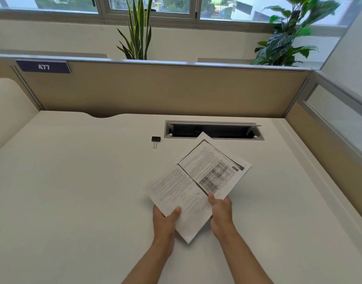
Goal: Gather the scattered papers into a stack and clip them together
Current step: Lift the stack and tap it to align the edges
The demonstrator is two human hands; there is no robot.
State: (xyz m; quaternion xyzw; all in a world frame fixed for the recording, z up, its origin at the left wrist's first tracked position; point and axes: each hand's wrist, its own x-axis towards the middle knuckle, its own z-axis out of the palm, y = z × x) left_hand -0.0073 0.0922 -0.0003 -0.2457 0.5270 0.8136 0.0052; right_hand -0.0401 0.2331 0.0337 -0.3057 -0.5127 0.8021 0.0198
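Two bare forearms enter from the bottom edge, elbows cut off by the frame. Left hand (pixel 165 219) grips the near-left edge of the papers (pixel 198 181): thumb lies on top of the sheet, the other fingers curled underneath and out of sight. Right hand (pixel 220 212) pinches the near-right edge of the same bundle, thumb on top near the centre fold line, remaining fingers hidden below the paper. The papers are held just above the white table (pixel 73 191), tilted so one corner points away toward the far side; at least two printed sheets overlap unevenly, a plain white corner sticking out behind the top one. Print is dense text with a dark shaded table block on the right sheet; blurred, none of it readable. How many sheets are in the bundle cannot be told. Farther out on the table, left of the papers and well apart from them, a small black binder clip (pixel 156 140) lies alone, wire handles pointing toward the viewer. Just beyond the papers' far corner is a recessed cable slot (pixel 215 130) with its lid raised; the inside is dark, contents unclear. Behind the table stands a tan partition panel (pixel 165 91) carrying a dark blue tag (pixel 43 67) that reads "477" in white. Above the partition, a snake plant (pixel 138 29) and a broad-leafed plant (pixel 288 35), pots hidden; windows (pixel 151 5) behind, outside view blurred.
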